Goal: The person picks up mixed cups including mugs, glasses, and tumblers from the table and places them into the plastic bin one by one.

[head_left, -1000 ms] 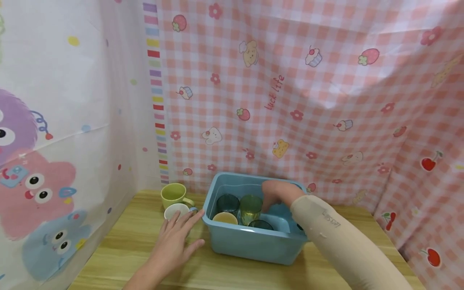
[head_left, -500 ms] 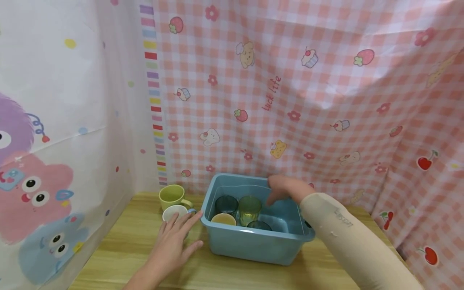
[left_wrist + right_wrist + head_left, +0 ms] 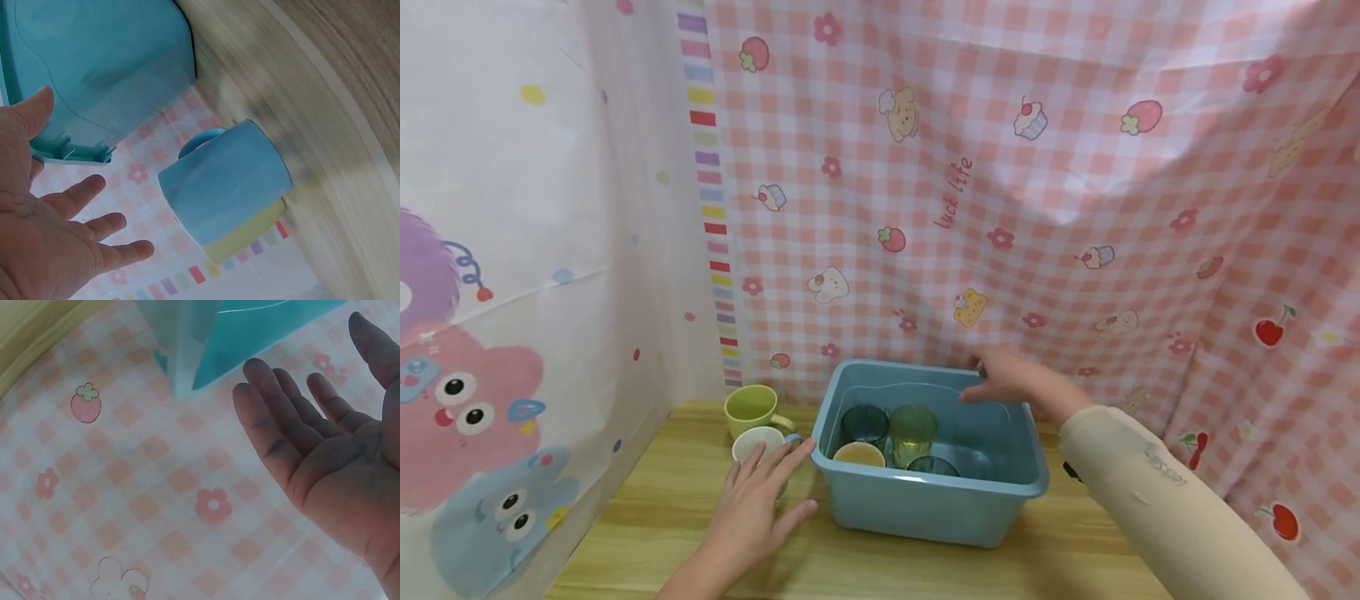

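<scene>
A blue plastic bin [image 3: 925, 510] stands on the table with several cups inside. Among them are a dark glass [image 3: 865, 425], a greenish glass [image 3: 913, 433], a yellowish cup [image 3: 860, 455] and another dark glass [image 3: 932, 467] by the front wall. My right hand [image 3: 1009, 373], fingers loosely spread and holding nothing, is over the bin's back right rim. To the left of the bin my left hand [image 3: 756, 504] is spread, its fingertips near the bin's corner and in front of a light blue mug [image 3: 225, 181]. Just behind that mug is a yellow-green mug [image 3: 751, 410].
The wooden table [image 3: 647, 533] extends on both sides of the bin. A pink checked cloth [image 3: 865, 208] hangs close behind it, and a white cartoon-print cloth [image 3: 587, 350] hangs at the left.
My right hand has risen out of the bin and moved right, above the back rim. The left hand stays where it was beside the bin. The head view has shifted slightly.
</scene>
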`<state>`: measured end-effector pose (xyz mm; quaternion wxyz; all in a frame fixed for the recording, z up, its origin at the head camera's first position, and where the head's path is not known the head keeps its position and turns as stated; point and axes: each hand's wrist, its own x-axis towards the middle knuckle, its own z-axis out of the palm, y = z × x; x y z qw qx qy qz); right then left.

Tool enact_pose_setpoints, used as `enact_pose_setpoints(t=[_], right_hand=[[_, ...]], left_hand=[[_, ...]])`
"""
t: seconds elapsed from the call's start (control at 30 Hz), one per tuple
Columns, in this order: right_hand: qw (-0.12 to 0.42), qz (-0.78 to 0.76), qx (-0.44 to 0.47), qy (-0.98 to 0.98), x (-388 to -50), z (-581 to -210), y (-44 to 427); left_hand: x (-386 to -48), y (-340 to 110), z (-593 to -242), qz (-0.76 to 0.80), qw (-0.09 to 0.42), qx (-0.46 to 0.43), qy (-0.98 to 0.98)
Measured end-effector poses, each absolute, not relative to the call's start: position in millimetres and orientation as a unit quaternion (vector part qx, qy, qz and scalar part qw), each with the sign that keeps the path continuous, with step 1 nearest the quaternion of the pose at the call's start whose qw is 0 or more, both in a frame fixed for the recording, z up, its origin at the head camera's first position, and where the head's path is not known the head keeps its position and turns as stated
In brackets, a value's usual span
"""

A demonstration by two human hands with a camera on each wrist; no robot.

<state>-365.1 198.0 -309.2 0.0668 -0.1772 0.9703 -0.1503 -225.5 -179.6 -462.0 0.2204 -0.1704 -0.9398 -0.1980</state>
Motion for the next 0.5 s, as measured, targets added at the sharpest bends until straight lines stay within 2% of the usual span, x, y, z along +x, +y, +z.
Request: enact_pose_setpoints(t=[0.17, 0.5], right_hand=[[0.039, -0.176, -0.170, 0.969, -355.4, -311.2, 216.9], [-0.060, -0.181, -0.205, 0.960, -322.8, -318.9, 254.3]], left_hand=[[-225.2, -180.0, -461.7, -0.201, 0.213, -0.167, -0.941], [-226.2, -180.2, -462.5, -0.204, 0.208, -0.166, -0.942]])
